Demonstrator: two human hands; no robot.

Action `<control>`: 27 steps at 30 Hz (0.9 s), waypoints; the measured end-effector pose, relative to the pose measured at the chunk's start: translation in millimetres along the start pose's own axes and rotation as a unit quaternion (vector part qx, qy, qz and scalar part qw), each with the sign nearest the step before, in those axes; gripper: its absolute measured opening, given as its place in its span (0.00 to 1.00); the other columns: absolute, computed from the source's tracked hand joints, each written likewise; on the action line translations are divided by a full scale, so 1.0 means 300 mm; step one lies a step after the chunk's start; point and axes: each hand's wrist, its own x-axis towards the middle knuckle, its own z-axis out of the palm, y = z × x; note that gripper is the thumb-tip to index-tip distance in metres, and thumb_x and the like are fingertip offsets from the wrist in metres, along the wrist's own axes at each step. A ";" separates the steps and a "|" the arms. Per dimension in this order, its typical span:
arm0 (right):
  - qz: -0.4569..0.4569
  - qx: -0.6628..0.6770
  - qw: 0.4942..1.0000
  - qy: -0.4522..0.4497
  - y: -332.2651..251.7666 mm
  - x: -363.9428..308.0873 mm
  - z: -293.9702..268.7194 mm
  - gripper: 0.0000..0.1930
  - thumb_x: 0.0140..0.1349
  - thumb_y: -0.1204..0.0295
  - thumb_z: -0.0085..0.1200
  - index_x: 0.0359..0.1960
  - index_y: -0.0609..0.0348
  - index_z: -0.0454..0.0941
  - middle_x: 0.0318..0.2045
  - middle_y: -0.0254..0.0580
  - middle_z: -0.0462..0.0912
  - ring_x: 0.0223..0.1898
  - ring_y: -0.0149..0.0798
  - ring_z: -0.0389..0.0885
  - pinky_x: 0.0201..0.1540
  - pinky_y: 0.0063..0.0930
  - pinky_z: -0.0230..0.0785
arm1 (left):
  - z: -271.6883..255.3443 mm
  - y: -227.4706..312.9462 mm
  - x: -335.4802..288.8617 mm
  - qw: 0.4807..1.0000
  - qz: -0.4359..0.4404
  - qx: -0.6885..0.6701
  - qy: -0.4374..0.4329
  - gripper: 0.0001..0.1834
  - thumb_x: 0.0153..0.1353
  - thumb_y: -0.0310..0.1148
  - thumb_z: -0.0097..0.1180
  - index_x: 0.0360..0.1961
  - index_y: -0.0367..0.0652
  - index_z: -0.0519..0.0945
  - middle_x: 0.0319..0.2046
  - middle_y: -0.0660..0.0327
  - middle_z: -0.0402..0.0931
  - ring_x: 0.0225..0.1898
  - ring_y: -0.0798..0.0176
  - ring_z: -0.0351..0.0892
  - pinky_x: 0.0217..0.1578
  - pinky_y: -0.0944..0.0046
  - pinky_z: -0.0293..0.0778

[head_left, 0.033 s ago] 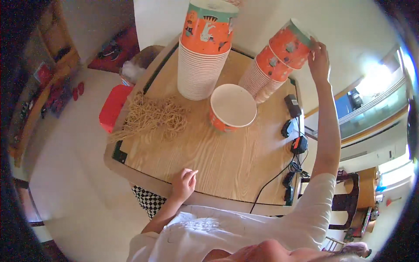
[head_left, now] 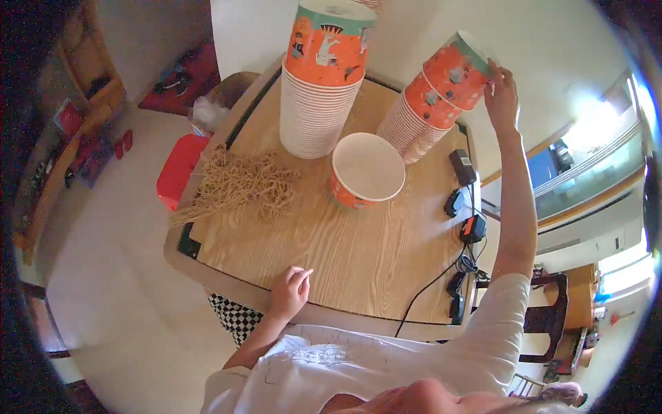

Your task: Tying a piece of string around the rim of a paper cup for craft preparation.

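Note:
My right hand is stretched to the far right, its fingers gripping the side of an upside-down orange and green paper tub. That tub tops a leaning stack of nested paper tubs. Near the table's front edge, my left hand rests with its fingers curled together and nothing visible in them. A single paper tub stands mouth up in mid-table, showing its white inside. Behind it, to the left, rises a taller stack of nested paper tubs, also upside down.
A tangled heap of tan string lies on the left of the wooden table. Black power adapters and a cable run along its right edge. A red plastic container is beyond the left edge. A dark chair stands to the right.
My right hand has shifted very slightly toward the left, still at the top tub. My left hand and the other things look the same.

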 end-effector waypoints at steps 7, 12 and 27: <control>0.040 0.005 0.997 -0.073 -0.052 -0.073 0.054 0.26 0.56 0.74 0.49 0.58 0.43 0.66 0.49 0.47 0.72 0.48 0.50 0.74 0.47 0.42 0.72 | 0.013 -0.012 -0.010 1.000 -0.007 0.004 0.007 0.11 0.50 0.25 0.58 0.37 0.45 0.79 0.31 0.62 0.74 0.31 0.57 0.77 0.29 0.59 0.72; 0.043 0.022 0.996 -0.078 -0.053 -0.119 0.092 0.27 0.55 0.74 0.50 0.59 0.42 0.66 0.49 0.45 0.72 0.49 0.49 0.73 0.48 0.41 0.71 | 0.026 -0.025 -0.015 1.000 -0.009 -0.005 0.000 0.11 0.51 0.25 0.58 0.37 0.46 0.79 0.31 0.62 0.74 0.31 0.57 0.76 0.29 0.59 0.72; 0.000 0.018 0.999 -0.051 -0.073 -0.174 0.133 0.31 0.51 0.79 0.52 0.60 0.44 0.66 0.45 0.41 0.71 0.44 0.44 0.74 0.47 0.39 0.70 | 0.013 -0.011 -0.007 1.000 0.002 0.005 0.002 0.11 0.50 0.24 0.58 0.37 0.45 0.78 0.31 0.60 0.74 0.30 0.56 0.77 0.28 0.57 0.72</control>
